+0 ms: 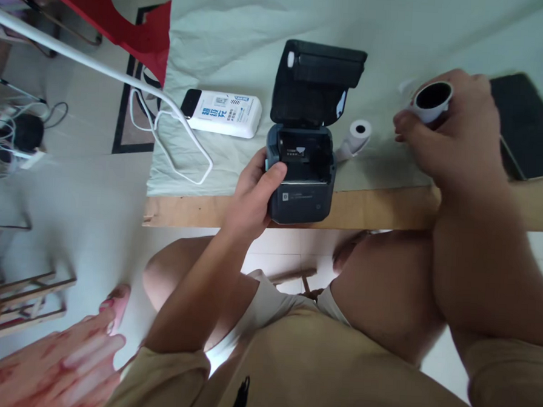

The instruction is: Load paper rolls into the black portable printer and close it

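Right hand grips paper roll; left hand steadies open printer.

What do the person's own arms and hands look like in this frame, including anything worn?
Both arms are bare from the hands up to short sleeves of a khaki or tan top, seen at the bottom of the picture. The left hand and the right hand wear no gloves, and no rings, watch or wristband show. No markings or cables are visible on either arm.

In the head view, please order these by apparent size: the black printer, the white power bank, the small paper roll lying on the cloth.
1. black printer, lid open
2. white power bank
3. small paper roll
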A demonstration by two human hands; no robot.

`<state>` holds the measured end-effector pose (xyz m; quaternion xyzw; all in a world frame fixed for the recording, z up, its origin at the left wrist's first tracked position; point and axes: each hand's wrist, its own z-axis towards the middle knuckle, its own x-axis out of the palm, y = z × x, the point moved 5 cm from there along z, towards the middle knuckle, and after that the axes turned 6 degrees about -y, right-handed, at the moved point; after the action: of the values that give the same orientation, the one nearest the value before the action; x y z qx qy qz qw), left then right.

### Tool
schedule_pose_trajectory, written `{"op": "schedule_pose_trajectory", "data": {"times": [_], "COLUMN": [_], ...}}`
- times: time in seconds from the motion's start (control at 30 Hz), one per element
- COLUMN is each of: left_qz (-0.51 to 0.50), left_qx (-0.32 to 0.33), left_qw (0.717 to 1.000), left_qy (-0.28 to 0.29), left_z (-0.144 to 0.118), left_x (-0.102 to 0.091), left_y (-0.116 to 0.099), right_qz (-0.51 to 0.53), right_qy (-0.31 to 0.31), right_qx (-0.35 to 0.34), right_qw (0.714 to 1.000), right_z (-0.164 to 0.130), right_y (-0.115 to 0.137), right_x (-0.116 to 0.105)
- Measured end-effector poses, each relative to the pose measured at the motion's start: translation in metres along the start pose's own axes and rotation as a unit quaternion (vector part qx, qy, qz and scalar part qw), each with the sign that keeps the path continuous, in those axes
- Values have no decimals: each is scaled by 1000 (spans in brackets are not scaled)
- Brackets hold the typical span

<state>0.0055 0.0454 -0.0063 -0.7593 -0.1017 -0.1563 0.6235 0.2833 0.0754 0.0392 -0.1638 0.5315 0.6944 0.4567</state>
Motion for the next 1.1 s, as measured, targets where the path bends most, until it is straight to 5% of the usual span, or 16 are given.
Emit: {"op": "schedule_pose_trajectory", "data": {"times": [0.3,0.47,0.53,0.77,1.1], "left_qz": [5,2,7,20,38], "left_qx": [-5,-5,-3,-13,16], "left_qw": [1000,1000,1000,999,998], "left_qy": [-8,-9,-13,-22,-46], "left_z": [0,0,0,0,1], "left_x": [-3,-2,-3,-7,-9], "left_y": [1,0,0,4,2], "right_qz": [-194,-88,-51,-67,23], "right_qy": [56,-77,-72,103,113], "right_qx": [68,-194,-249,-174,-126], "right_qw": [977,974,964,977,985], "right_z": [-5,-23,-33,-41,-37], "right_y": [10,44,53,47,49], "right_x": [5,-12,-9,36,31]}}
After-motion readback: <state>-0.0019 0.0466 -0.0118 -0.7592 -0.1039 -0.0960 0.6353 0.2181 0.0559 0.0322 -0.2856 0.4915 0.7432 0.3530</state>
